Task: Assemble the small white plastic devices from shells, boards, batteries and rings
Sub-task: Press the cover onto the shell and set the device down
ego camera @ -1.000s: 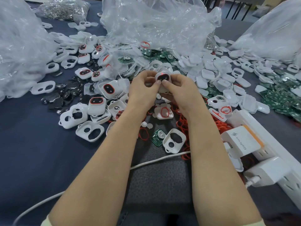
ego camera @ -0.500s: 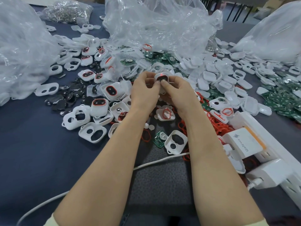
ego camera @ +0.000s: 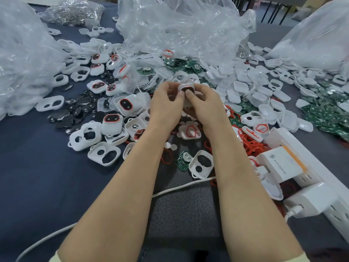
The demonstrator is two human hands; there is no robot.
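Dark cloth-covered table (ego camera: 37, 176), its far half buried in stock, with clear plastic bags (ego camera: 179, 29) slumped behind. White shells (ego camera: 245, 78) lie in drifts right of centre, green boards (ego camera: 324, 112) far right, dark coin batteries (ego camera: 75, 110) left, and red rings (ego camera: 252, 143) in a tangle near the power strip (ego camera: 311, 167). Closed units (ego camera: 111, 122) sit left of the forearms. Left hand (ego camera: 166, 104) and right hand (ego camera: 205, 103) meet at centre, just above the heap. Both have fingers curled round one small white device (ego camera: 187, 87), and the thumbs (ego camera: 189, 94) touch side by side on its dark, red-rimmed face. This reads as the closing step, the two halves being pressed home with a ring at the rim. To do it well, back the shell with the curled fingers and walk the thumbs round the edge rather than bearing down on the dark window. The red ring should stay evenly seated and not get nipped in the join. The seam itself is hidden behind the fingers, so I cannot tell whether it is closed; turn the piece and check all round before setting it down.
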